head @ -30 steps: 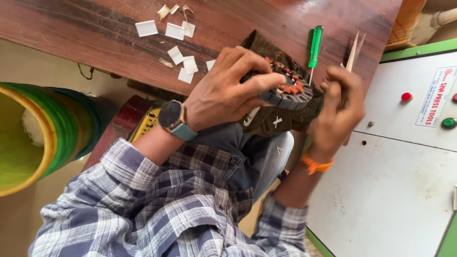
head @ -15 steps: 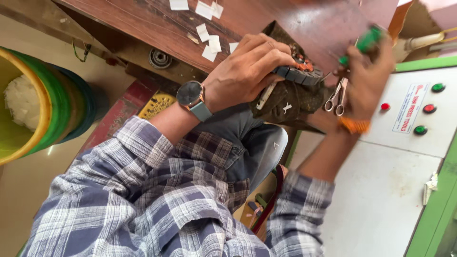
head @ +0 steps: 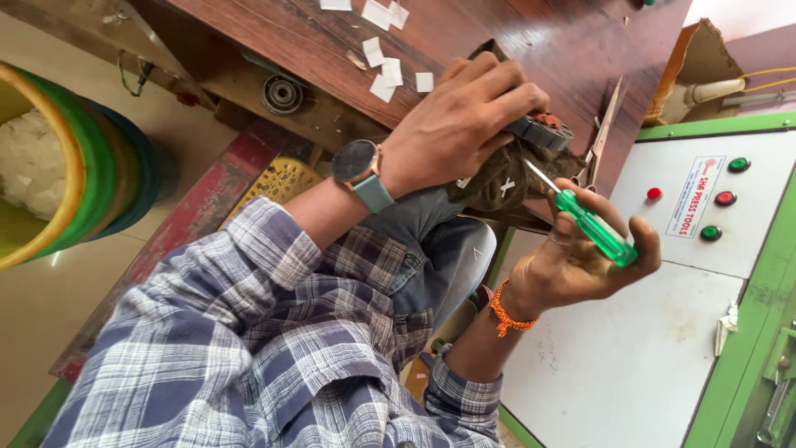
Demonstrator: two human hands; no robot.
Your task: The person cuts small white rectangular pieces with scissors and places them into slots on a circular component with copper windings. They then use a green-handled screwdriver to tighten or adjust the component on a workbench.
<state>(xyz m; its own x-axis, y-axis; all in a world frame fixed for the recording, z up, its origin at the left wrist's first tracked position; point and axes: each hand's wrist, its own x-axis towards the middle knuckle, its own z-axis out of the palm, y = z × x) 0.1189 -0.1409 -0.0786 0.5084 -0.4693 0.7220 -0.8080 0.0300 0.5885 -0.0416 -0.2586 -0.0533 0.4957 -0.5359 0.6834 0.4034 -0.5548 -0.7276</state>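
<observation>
- Left hand (head: 452, 124): fingers curled & pressed down over a dark motor part (head: 541, 129), gripping it from above at the table (head: 274, 33) edge; copper-coloured bits show at its top.
- Dark cloth (head: 497, 178) bunched under the part, just below the palm.
- Watch (head: 358, 166) w/ teal strap on left wrist.
- Right hand (head: 580, 257): fingers wrapped round a screwdriver (head: 593, 228) w/ green clear handle, thumb on top; metal tip points up-left at the part, close to it; cannot tell if touching.
- Orange thread (head: 506, 315) on right wrist.
- Scissors (head: 601, 137) lie on table just right of the part.
- White paper scraps (head: 385, 70) scattered on table, left of the hand.
- Green-framed white panel (head: 663, 332) w/ red & green buttons at right.
- Yellow-green tub (head: 58, 166) on floor, far left.
</observation>
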